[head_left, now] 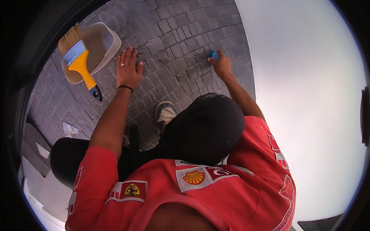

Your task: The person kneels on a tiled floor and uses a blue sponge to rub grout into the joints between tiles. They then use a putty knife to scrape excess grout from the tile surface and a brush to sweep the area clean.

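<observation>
Pressing a small blue tool [213,55] against grey cobbles [173,34], right hand [221,65] gripping.

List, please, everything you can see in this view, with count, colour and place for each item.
Stone-tile surface: one, grey, small rectangular blocks, filling the upper middle.
Tub: one, pale grey plastic, upper left on the tiles.
Paintbrush: one, yellow handle with dark tip, blue ferrule, tan bristles, lying across the tub.
Small tool: one, blue, mostly hidden in the right hand; kind cannot be told.
Plain surface: one, pale whitish, right side.
Shoe: one, grey and white, centre, under the knee.
Trousers: dark, knee raised at centre.
Shirt: red with patches, bottom.
Left hand: flat on the tiles, ring and dark wristband.
Right hand: gripping the small tool against the tiles.
</observation>
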